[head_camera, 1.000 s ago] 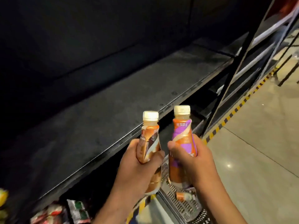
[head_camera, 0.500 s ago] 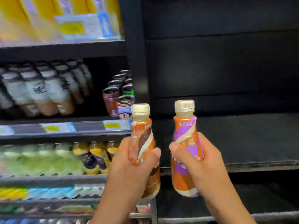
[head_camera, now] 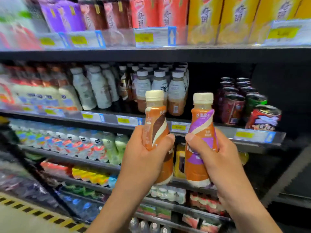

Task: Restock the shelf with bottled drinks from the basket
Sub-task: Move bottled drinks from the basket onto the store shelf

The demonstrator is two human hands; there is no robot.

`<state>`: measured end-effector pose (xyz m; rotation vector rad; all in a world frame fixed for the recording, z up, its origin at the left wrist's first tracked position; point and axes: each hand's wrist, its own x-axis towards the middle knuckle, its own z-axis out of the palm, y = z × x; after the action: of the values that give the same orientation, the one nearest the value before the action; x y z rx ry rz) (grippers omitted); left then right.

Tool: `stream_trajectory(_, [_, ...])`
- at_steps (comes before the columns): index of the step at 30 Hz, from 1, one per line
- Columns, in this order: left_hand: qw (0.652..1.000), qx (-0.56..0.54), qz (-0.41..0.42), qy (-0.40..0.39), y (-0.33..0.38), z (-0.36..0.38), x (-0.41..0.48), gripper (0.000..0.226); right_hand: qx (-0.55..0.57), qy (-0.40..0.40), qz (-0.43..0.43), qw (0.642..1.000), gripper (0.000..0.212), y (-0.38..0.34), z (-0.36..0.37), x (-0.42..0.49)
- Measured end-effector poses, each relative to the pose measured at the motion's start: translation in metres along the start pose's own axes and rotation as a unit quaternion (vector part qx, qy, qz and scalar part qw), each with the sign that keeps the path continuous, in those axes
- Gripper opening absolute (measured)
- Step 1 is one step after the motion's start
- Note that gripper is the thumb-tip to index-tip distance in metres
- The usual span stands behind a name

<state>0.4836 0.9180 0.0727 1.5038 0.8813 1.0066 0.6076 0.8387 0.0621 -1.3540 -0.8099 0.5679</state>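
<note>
A brown-swirled orange plastic bottle point(head_camera: 155, 125) is gripped upright by the left hand point(head_camera: 143, 158), and a purple-swirled orange bottle point(head_camera: 202, 132) by the right hand point(head_camera: 213, 158), before the black shelf point(head_camera: 227, 130) front edge. Neither is shelved yet.

Shop: drinks aisle, stocked shelves point(head_camera: 151, 54), yellow price tags point(head_camera: 144, 37), rows of bottles point(head_camera: 159, 84)

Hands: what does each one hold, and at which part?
The left hand grips the brown-striped bottle around its body; the right hand grips the purple-striped bottle around its middle.
</note>
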Motion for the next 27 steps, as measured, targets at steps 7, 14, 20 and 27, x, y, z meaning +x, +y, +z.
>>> stream_trajectory(7, [1.000, -0.011, 0.002, 0.008, -0.014, -0.060, 0.070, 0.022, -0.033, 0.031, -0.017, 0.999, 0.020, 0.006, 0.062, 0.045])
stream_trajectory(14, [1.000, -0.007, 0.023, 0.011, -0.029, -0.094, 0.132, 0.023, -0.057, 0.029, -0.052, 0.997, 0.017, 0.017, 0.130, 0.098])
stream_trajectory(20, [0.999, 0.003, 0.042, 0.028, -0.034, -0.117, 0.188, 0.024, -0.089, 0.050, -0.062, 0.993, 0.023, 0.023, 0.187, 0.149])
stream_trajectory(27, [0.999, -0.009, 0.036, 0.003, -0.037, -0.128, 0.242, 0.035, -0.147, 0.119, -0.020, 0.982, 0.047, 0.028, 0.224, 0.196])
